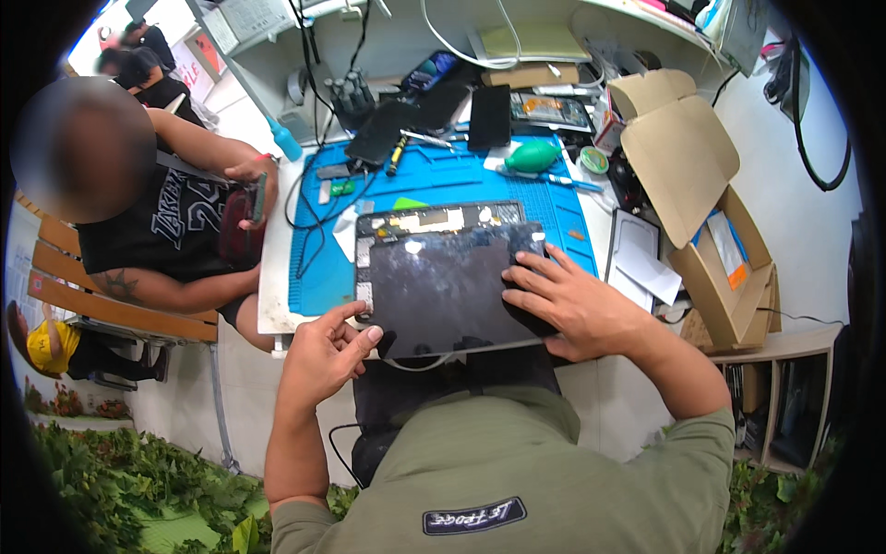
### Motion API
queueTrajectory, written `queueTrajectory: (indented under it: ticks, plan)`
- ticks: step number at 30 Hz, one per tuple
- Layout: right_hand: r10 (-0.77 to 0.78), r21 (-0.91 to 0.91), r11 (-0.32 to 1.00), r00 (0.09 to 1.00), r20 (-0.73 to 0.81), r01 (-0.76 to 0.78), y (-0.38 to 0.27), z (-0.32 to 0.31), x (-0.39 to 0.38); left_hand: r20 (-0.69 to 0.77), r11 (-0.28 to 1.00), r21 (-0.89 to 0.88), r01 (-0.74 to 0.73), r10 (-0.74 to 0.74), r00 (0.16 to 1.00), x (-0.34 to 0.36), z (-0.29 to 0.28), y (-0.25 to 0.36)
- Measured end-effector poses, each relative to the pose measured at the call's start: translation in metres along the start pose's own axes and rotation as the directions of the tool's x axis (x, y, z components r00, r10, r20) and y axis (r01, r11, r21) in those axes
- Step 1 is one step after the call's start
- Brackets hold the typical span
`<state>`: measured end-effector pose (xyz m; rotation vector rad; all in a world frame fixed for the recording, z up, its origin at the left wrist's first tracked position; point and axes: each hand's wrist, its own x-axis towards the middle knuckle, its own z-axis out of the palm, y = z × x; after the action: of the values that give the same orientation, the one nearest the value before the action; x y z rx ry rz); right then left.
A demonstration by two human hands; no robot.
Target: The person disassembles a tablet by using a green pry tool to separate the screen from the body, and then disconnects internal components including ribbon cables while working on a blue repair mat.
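Observation:
In front of me, at the bench's near edge, lies an opened tablet [363,263] with its inner parts bare along the top and left sides. Its dark, smudged screen panel [443,286] lies over the body, shifted toward me and to the right. My left hand [323,351] holds the tablet's lower left edge, index finger on the frame and thumb by the screen's edge, other fingers curled. Across the panel's right side my right hand [577,305] spreads its fingers on the glass, with the thumb at the lower edge. What lies beneath the panel is hidden.
A blue work mat [323,277] covers the bench. Beyond the tablet are a green air blower [532,157], a yellow-black screwdriver [397,155] and several phones. An open cardboard box [738,277] stands right. At left sits another person [175,212] holding a phone [259,198].

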<state>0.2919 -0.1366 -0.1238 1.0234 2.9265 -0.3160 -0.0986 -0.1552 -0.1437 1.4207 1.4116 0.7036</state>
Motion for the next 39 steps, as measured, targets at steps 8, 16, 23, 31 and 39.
queueTrajectory:
  ticks: [8,16,23,31,39]
  plan:
    - [0.049,0.053,0.998,0.99,-0.129,-0.042,0.0,-0.003,-0.01,-0.162,0.903,0.124,-0.41,0.426,0.89,0.114,-0.064,0.05]
    - [0.042,0.087,0.996,0.973,-0.225,-0.023,0.015,-0.022,0.003,-0.345,0.759,0.541,-0.363,0.593,0.727,0.32,-0.076,0.067]
    - [0.098,0.09,0.993,0.958,-0.268,-0.077,0.032,-0.035,0.003,-0.281,0.834,0.424,-0.353,0.492,0.824,0.334,-0.083,0.075]
    - [0.055,0.056,0.998,0.959,-0.278,-0.041,0.044,-0.037,0.029,-0.183,0.87,0.429,-0.244,0.348,0.92,0.338,-0.088,0.077]
    - [-0.041,-0.045,0.998,0.978,-0.204,0.033,0.046,-0.056,0.064,-0.308,0.897,0.342,-0.281,0.389,0.868,0.335,-0.104,0.081]
